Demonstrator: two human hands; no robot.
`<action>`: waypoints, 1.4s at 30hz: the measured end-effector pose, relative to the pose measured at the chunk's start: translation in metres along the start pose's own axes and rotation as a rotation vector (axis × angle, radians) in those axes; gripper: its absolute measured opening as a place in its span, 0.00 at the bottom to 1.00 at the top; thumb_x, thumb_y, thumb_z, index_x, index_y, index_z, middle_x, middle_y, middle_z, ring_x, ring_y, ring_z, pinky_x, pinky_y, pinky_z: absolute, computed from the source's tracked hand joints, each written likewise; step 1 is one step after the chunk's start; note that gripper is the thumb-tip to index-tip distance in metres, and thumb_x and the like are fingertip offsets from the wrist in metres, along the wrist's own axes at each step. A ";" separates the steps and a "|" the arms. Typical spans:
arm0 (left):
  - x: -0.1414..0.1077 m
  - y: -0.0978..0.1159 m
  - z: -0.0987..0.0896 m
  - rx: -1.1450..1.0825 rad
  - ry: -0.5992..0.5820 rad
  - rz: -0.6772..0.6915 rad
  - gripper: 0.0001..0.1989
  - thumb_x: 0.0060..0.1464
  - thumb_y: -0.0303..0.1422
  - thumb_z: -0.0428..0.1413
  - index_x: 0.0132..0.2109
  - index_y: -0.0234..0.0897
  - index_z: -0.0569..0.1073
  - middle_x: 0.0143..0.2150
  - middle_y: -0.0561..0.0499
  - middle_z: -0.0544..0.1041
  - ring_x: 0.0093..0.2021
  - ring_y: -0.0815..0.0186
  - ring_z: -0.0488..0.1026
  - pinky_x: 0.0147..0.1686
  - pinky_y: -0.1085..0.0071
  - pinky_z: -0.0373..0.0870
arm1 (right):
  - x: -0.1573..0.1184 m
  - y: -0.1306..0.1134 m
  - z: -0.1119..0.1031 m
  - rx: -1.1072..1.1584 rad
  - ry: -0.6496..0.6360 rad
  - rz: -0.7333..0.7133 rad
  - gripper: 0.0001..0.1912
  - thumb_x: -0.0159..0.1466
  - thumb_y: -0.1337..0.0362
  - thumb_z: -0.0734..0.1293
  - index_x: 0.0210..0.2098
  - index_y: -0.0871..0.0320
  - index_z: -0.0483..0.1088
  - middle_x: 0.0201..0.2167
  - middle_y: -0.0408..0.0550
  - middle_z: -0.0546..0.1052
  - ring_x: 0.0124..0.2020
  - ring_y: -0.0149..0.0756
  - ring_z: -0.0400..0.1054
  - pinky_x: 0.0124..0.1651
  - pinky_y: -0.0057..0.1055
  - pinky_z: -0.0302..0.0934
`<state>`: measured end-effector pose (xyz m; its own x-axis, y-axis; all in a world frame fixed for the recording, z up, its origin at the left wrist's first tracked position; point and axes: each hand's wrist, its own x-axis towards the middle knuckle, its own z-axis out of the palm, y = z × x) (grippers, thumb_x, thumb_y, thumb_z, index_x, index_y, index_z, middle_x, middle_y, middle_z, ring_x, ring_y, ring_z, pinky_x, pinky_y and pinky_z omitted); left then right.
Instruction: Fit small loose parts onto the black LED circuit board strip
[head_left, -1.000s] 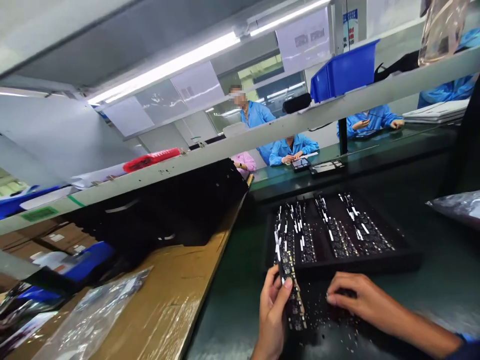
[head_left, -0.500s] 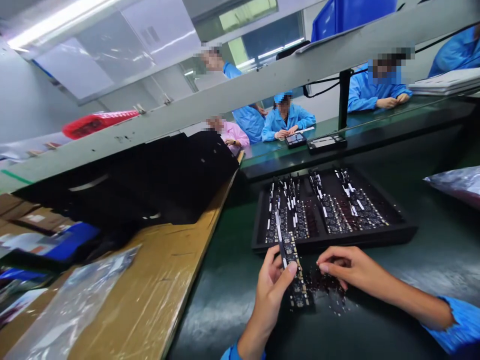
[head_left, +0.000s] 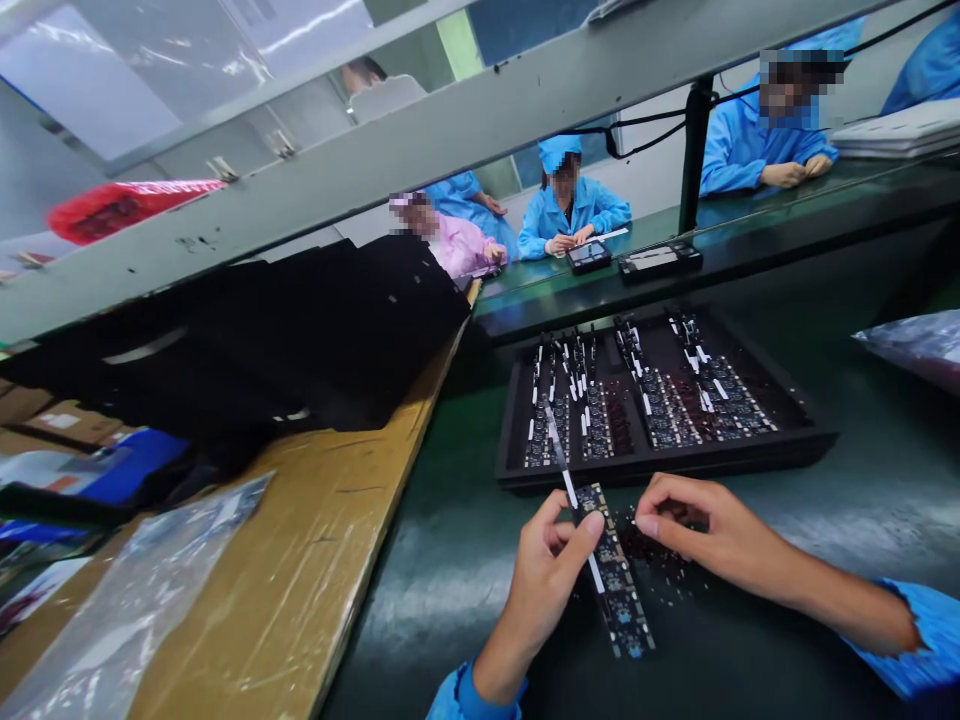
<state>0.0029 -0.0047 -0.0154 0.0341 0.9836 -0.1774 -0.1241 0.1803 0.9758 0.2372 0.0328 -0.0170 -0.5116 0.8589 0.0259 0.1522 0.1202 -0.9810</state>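
My left hand [head_left: 551, 560] is closed on a long, narrow circuit board [head_left: 619, 585], thumb on its face and fingers behind. The board tilts, its lower end slanting to the right. A thin strip with white sections [head_left: 559, 450] runs along the board's left edge and sticks up past my fingers. My right hand [head_left: 697, 525] is just right of the board, thumb and forefinger pinched together; whatever they hold is too small to make out. Small dark and shiny bits [head_left: 664, 560] lie scattered on the green table between the board and my right hand.
A black tray [head_left: 667, 470] with rows of similar boards stands behind my hands. At left lies a cardboard sheet [head_left: 360, 520] with a clear plastic bag [head_left: 180, 590]. A grey beam [head_left: 420, 150] crosses above. Several co-workers sit or stand beyond; a plastic bag [head_left: 919, 345] lies at right.
The board in my left hand has tilted, its lower end swinging right and nearer to me. My right hand stays beside it, fingers still pinched. The camera view has shifted slightly.
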 end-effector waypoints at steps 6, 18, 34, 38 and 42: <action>-0.009 0.001 0.009 0.064 -0.123 0.028 0.15 0.55 0.41 0.64 0.41 0.32 0.77 0.22 0.50 0.78 0.20 0.62 0.73 0.22 0.73 0.68 | -0.002 -0.005 0.002 -0.031 0.039 -0.062 0.13 0.73 0.54 0.73 0.38 0.55 0.82 0.34 0.46 0.79 0.34 0.36 0.71 0.37 0.31 0.65; -0.012 0.001 0.011 0.111 -0.136 0.020 0.15 0.56 0.43 0.63 0.38 0.33 0.76 0.20 0.54 0.70 0.17 0.68 0.63 0.17 0.76 0.59 | -0.005 -0.007 0.003 -0.074 0.057 -0.079 0.10 0.74 0.57 0.72 0.39 0.54 0.82 0.34 0.44 0.79 0.33 0.33 0.71 0.37 0.28 0.65; -0.014 -0.002 0.010 0.283 -0.106 0.081 0.13 0.59 0.41 0.60 0.39 0.34 0.77 0.19 0.55 0.69 0.17 0.68 0.64 0.17 0.75 0.58 | -0.005 -0.009 0.008 -0.004 0.047 0.067 0.14 0.74 0.53 0.71 0.38 0.55 0.81 0.32 0.42 0.78 0.32 0.34 0.69 0.37 0.30 0.63; -0.014 -0.002 0.010 0.334 -0.096 0.122 0.11 0.60 0.39 0.60 0.40 0.34 0.77 0.19 0.54 0.71 0.17 0.67 0.65 0.17 0.75 0.57 | -0.005 -0.008 0.007 0.026 0.049 0.073 0.16 0.74 0.50 0.71 0.38 0.55 0.81 0.32 0.42 0.78 0.32 0.34 0.68 0.36 0.30 0.63; -0.014 -0.004 0.010 0.387 -0.081 0.157 0.10 0.60 0.38 0.59 0.39 0.34 0.77 0.18 0.55 0.70 0.17 0.67 0.64 0.18 0.75 0.57 | -0.004 -0.009 0.009 0.055 0.048 0.091 0.16 0.74 0.51 0.71 0.38 0.56 0.80 0.31 0.42 0.78 0.31 0.33 0.67 0.35 0.29 0.63</action>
<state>0.0132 -0.0197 -0.0154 0.1241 0.9919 -0.0268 0.2471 -0.0047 0.9690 0.2307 0.0236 -0.0099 -0.4565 0.8879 -0.0560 0.1491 0.0143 -0.9887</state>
